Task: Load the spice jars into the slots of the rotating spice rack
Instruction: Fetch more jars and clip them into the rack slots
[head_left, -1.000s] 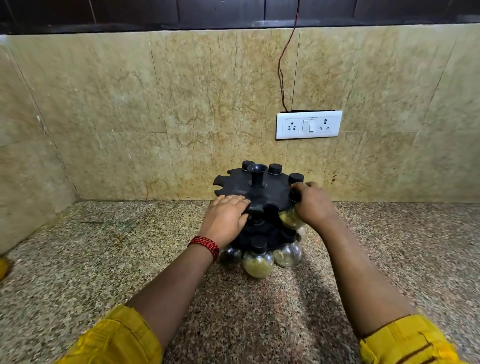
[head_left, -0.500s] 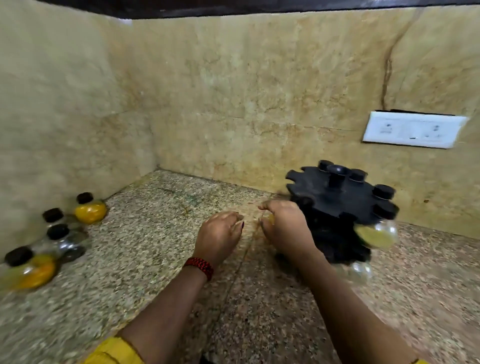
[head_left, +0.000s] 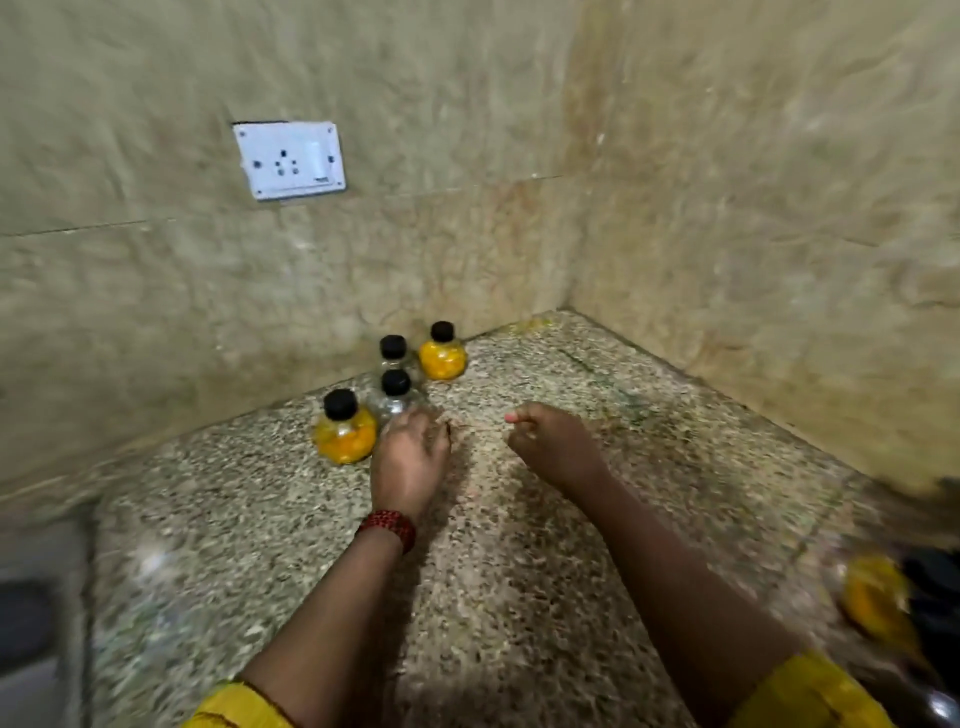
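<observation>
Right of the four loose jars and nearest me, at the frame's edge, the spice rack is only a dark blur with one yellow-filled jar in it; half a second ago it stood centre-right. Just short of the jars, my left hand, with a red bead bracelet at the wrist, reaches out with its fingers loosely spread. The tips are at the base of the nearer clear jar, but blur hides whether they touch. Right of the jars, my right hand hovers over the counter, fingers curled in, holding nothing. The jars, earlier far left, now stand straight ahead: two yellow, two clear, black caps, any lettering too blurred to read. Above them hangs a white wall socket.
</observation>
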